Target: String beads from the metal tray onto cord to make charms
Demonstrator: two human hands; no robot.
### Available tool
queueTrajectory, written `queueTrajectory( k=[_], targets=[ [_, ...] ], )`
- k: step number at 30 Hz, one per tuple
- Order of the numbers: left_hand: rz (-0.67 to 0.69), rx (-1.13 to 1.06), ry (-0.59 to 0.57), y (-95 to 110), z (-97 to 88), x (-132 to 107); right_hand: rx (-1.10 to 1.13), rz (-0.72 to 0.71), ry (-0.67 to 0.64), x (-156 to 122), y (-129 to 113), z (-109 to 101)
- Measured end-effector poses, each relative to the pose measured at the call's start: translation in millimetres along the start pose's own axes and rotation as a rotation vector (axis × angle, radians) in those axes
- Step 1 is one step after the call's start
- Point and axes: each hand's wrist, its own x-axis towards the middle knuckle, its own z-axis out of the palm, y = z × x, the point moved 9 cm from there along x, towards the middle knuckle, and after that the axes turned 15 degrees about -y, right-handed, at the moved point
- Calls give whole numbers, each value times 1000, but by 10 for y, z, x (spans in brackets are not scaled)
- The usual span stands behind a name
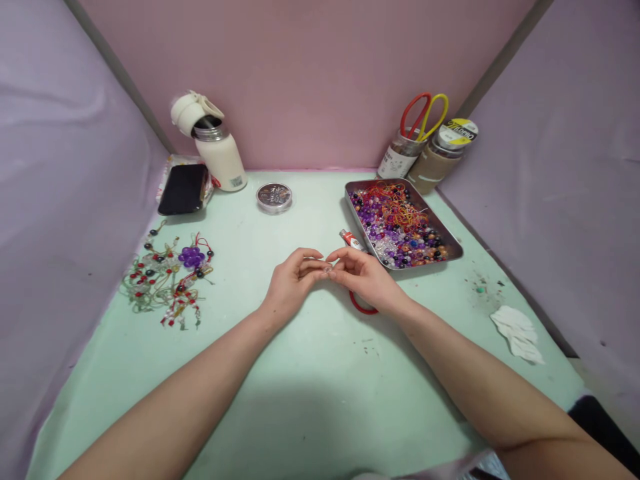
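Observation:
My left hand (pixel 293 280) and my right hand (pixel 365 277) meet at the middle of the pale green table (pixel 300 373), fingertips pinched together on a tiny clear bead (pixel 327 269) between them. A red cord loop (pixel 361 307) lies under my right hand. Just beyond my right hand lies a small red-and-white lighter (pixel 350 240). A metal tray (pixel 453 243) full of purple, red, clear and dark beads with red and yellow threads stands to the right of the hands.
Finished bead strings and a purple bead cluster (pixel 167 277) lie at the left. At the back stand a white flask (pixel 220 150), a black phone (pixel 183 189), a round thread spool (pixel 274 197), jars with scissors (pixel 423 117). A crumpled tissue (pixel 517 330) lies right.

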Motion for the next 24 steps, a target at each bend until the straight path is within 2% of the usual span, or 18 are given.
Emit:
queueTrajectory(
  k=[6, 12, 19, 24],
  targets=[
    [24, -8, 35, 32, -24, -4, -113, -48, -2, 10, -12, -2],
    [33, -25, 61, 39, -45, -6, -98, -51, -6, 5, -31, 19],
    [6, -16, 35, 60, -15, -11, -142, -33, 26, -7, -67, -6],
    [12, -46, -19, 69, 37, -4, -260, -40, 64, -20, -61, -48]
  ],
)
